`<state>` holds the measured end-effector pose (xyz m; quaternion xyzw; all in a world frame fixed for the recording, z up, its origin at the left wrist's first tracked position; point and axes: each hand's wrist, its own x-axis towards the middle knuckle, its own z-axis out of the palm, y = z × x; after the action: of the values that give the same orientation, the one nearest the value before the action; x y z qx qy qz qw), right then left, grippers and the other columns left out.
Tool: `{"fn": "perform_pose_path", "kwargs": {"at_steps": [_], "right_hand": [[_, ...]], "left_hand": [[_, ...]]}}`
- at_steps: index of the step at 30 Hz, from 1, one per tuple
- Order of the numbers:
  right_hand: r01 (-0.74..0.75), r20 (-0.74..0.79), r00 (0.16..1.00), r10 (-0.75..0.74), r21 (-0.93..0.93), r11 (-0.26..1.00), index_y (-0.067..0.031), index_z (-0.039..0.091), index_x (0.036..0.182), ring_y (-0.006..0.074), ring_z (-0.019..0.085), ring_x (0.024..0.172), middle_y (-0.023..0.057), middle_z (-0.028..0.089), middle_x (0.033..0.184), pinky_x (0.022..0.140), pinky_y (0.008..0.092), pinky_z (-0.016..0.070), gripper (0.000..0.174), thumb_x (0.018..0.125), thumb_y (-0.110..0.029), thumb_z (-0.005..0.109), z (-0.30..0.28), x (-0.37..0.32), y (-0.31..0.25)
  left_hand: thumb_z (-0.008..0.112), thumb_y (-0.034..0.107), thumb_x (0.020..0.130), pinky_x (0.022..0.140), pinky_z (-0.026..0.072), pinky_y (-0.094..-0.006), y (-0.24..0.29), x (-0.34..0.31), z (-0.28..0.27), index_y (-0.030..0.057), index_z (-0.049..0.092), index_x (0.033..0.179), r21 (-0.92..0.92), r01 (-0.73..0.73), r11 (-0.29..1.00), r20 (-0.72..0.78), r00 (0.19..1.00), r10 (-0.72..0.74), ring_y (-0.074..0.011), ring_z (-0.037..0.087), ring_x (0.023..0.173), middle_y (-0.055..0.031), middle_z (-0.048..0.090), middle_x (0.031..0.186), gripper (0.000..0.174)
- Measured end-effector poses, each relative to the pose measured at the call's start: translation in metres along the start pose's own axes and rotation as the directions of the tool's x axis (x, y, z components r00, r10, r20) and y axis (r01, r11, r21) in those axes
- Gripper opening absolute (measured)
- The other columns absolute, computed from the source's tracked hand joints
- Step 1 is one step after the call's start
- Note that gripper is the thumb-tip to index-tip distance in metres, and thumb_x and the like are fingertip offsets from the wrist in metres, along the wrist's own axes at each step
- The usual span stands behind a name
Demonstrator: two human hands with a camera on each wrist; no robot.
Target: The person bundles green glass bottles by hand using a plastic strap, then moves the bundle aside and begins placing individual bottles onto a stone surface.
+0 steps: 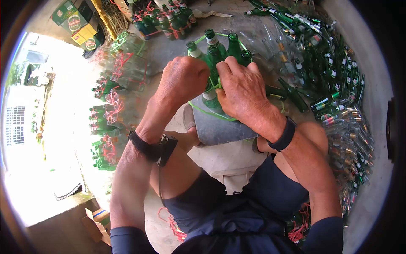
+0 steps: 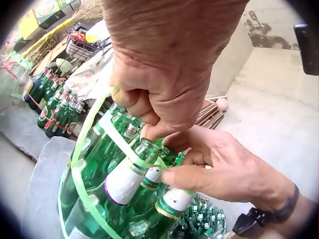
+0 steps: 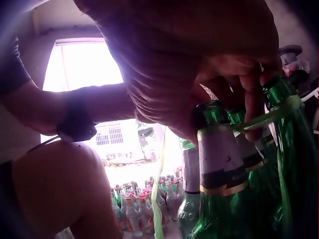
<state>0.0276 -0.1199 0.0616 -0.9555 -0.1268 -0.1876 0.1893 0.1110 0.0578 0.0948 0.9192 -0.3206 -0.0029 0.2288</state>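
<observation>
head: overhead, facing down, mid-range on bottle cluster [image 1: 232, 46]
left wrist: close, looking steeply down
right wrist: closest, low, sideways (backlit)
shared: bottle cluster necks, green strap [image 2: 74, 172]

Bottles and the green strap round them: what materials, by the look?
The bottles look like green glass: glossy, see-through, hard highlights, with paper-like neck labels. The strap is probably plastic: flat, thin, light green, slightly translucent, and it bends smoothly round the necks. Exact polymer cannot be told.

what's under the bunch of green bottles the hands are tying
A flat grey slab lies under the green bottles, with a loop of green strap across it. The left hand and right hand, both gripping the strap, cover the bottle bases.
</observation>
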Motion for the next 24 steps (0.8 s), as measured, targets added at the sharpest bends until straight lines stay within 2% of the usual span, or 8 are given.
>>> {"fn": "perform_pose_path", "kwargs": {"at_steps": [2, 6, 9, 11, 12, 21, 23, 24], "right_hand": [[0.029, -0.057, 0.998, -0.028, 0.023, 0.999, -0.005, 0.061, 0.098, 0.0336, 0.066, 0.088, 0.0134, 0.06, 0.099, 0.082, 0.0461, 0.0406, 0.022, 0.079, -0.004, 0.072, -0.001, 0.0, -0.001], [0.03, -0.062, 0.998, -0.029, 0.027, 0.999, -0.0049, 0.061, 0.099, 0.0338, 0.066, 0.088, 0.0138, 0.061, 0.099, 0.082, 0.0463, 0.0406, 0.023, 0.079, -0.004, 0.071, -0.001, -0.001, -0.001], [0.006, -0.007, 1.0, -0.006, 0.002, 1.0, -0.0036, 0.06, 0.114, 0.0322, 0.065, 0.094, 0.0112, 0.057, 0.104, 0.083, 0.0448, 0.0415, 0.044, 0.075, -0.01, 0.08, 0.0, -0.001, 0.001], [0.009, 0.0, 1.0, -0.009, 0.007, 1.0, -0.0034, 0.06, 0.115, 0.0318, 0.064, 0.095, 0.0108, 0.058, 0.105, 0.083, 0.0446, 0.0415, 0.046, 0.075, -0.011, 0.08, -0.001, -0.001, 0.003], [0.007, 0.0, 1.0, -0.007, 0.007, 1.0, -0.0034, 0.06, 0.115, 0.0318, 0.064, 0.095, 0.0108, 0.058, 0.105, 0.083, 0.0446, 0.0415, 0.046, 0.075, -0.011, 0.08, -0.001, -0.002, 0.004], [0.011, 0.048, 0.999, -0.01, -0.01, 1.0, -0.0022, 0.061, 0.123, 0.0314, 0.066, 0.101, 0.0117, 0.062, 0.113, 0.086, 0.044, 0.0438, 0.054, 0.075, -0.013, 0.083, 0.0, -0.002, 0.007], [0.075, -0.107, 0.992, -0.067, 0.074, 0.994, -0.005, 0.058, 0.096, 0.0347, 0.066, 0.088, 0.0135, 0.061, 0.097, 0.082, 0.0479, 0.0416, 0.025, 0.075, -0.006, 0.072, 0.002, -0.003, 0.008], [0.076, -0.108, 0.992, -0.068, 0.073, 0.994, -0.005, 0.058, 0.096, 0.0347, 0.066, 0.088, 0.0135, 0.061, 0.097, 0.082, 0.0479, 0.0416, 0.025, 0.075, -0.006, 0.072, 0.002, -0.003, 0.009]], "left_hand": [[0.071, 0.013, 0.087, 0.067, 0.0563, -0.0434, -0.009, 0.007, 0.004, 0.0041, 0.081, 0.094, -0.037, -0.009, 0.999, 0.017, 1.0, 0.01, -0.0314, 0.07, 0.064, -0.0205, 0.069, 0.073, 0.015], [0.073, 0.014, 0.086, 0.067, 0.0561, -0.0426, -0.022, 0.015, 0.009, 0.0031, 0.08, 0.092, -0.106, 0.028, 0.994, 0.08, 0.997, -0.019, -0.0263, 0.068, 0.062, -0.0203, 0.068, 0.072, 0.014], [0.075, 0.016, 0.086, 0.068, 0.0562, -0.041, -0.022, 0.013, 0.004, 0.0022, 0.081, 0.093, -0.079, 0.081, 0.994, 0.129, 0.989, -0.071, -0.0204, 0.066, 0.063, -0.0198, 0.069, 0.072, 0.016], [0.071, 0.013, 0.082, 0.075, 0.0585, -0.0469, -0.019, 0.009, 0.004, 0.0041, 0.079, 0.086, -0.13, 0.207, 0.97, 0.122, 0.974, -0.191, -0.0434, 0.07, 0.075, -0.0248, 0.07, 0.081, 0.013], [0.071, 0.013, 0.082, 0.075, 0.0585, -0.0469, -0.019, 0.006, 0.005, 0.0041, 0.079, 0.086, -0.13, 0.206, 0.97, 0.123, 0.974, -0.19, -0.0434, 0.07, 0.075, -0.0248, 0.07, 0.081, 0.013], [0.076, 0.01, 0.083, 0.073, 0.0584, -0.0374, -0.03, -0.012, 0.018, 0.0027, 0.085, 0.097, -0.311, 0.346, 0.885, 0.113, 0.938, -0.327, -0.0194, 0.074, 0.073, -0.0169, 0.078, 0.081, 0.018], [0.078, 0.011, 0.089, 0.066, 0.0508, -0.029, -0.028, -0.017, 0.02, -0.0028, 0.083, 0.103, -0.359, 0.366, 0.859, 0.102, 0.93, -0.354, -0.009, 0.061, 0.071, -0.0047, 0.076, 0.082, 0.02], [0.078, 0.011, 0.089, 0.066, 0.0508, -0.029, -0.026, -0.019, 0.021, -0.0028, 0.083, 0.103, -0.359, 0.366, 0.859, 0.101, 0.93, -0.354, -0.009, 0.061, 0.071, -0.0047, 0.076, 0.082, 0.02]]}}
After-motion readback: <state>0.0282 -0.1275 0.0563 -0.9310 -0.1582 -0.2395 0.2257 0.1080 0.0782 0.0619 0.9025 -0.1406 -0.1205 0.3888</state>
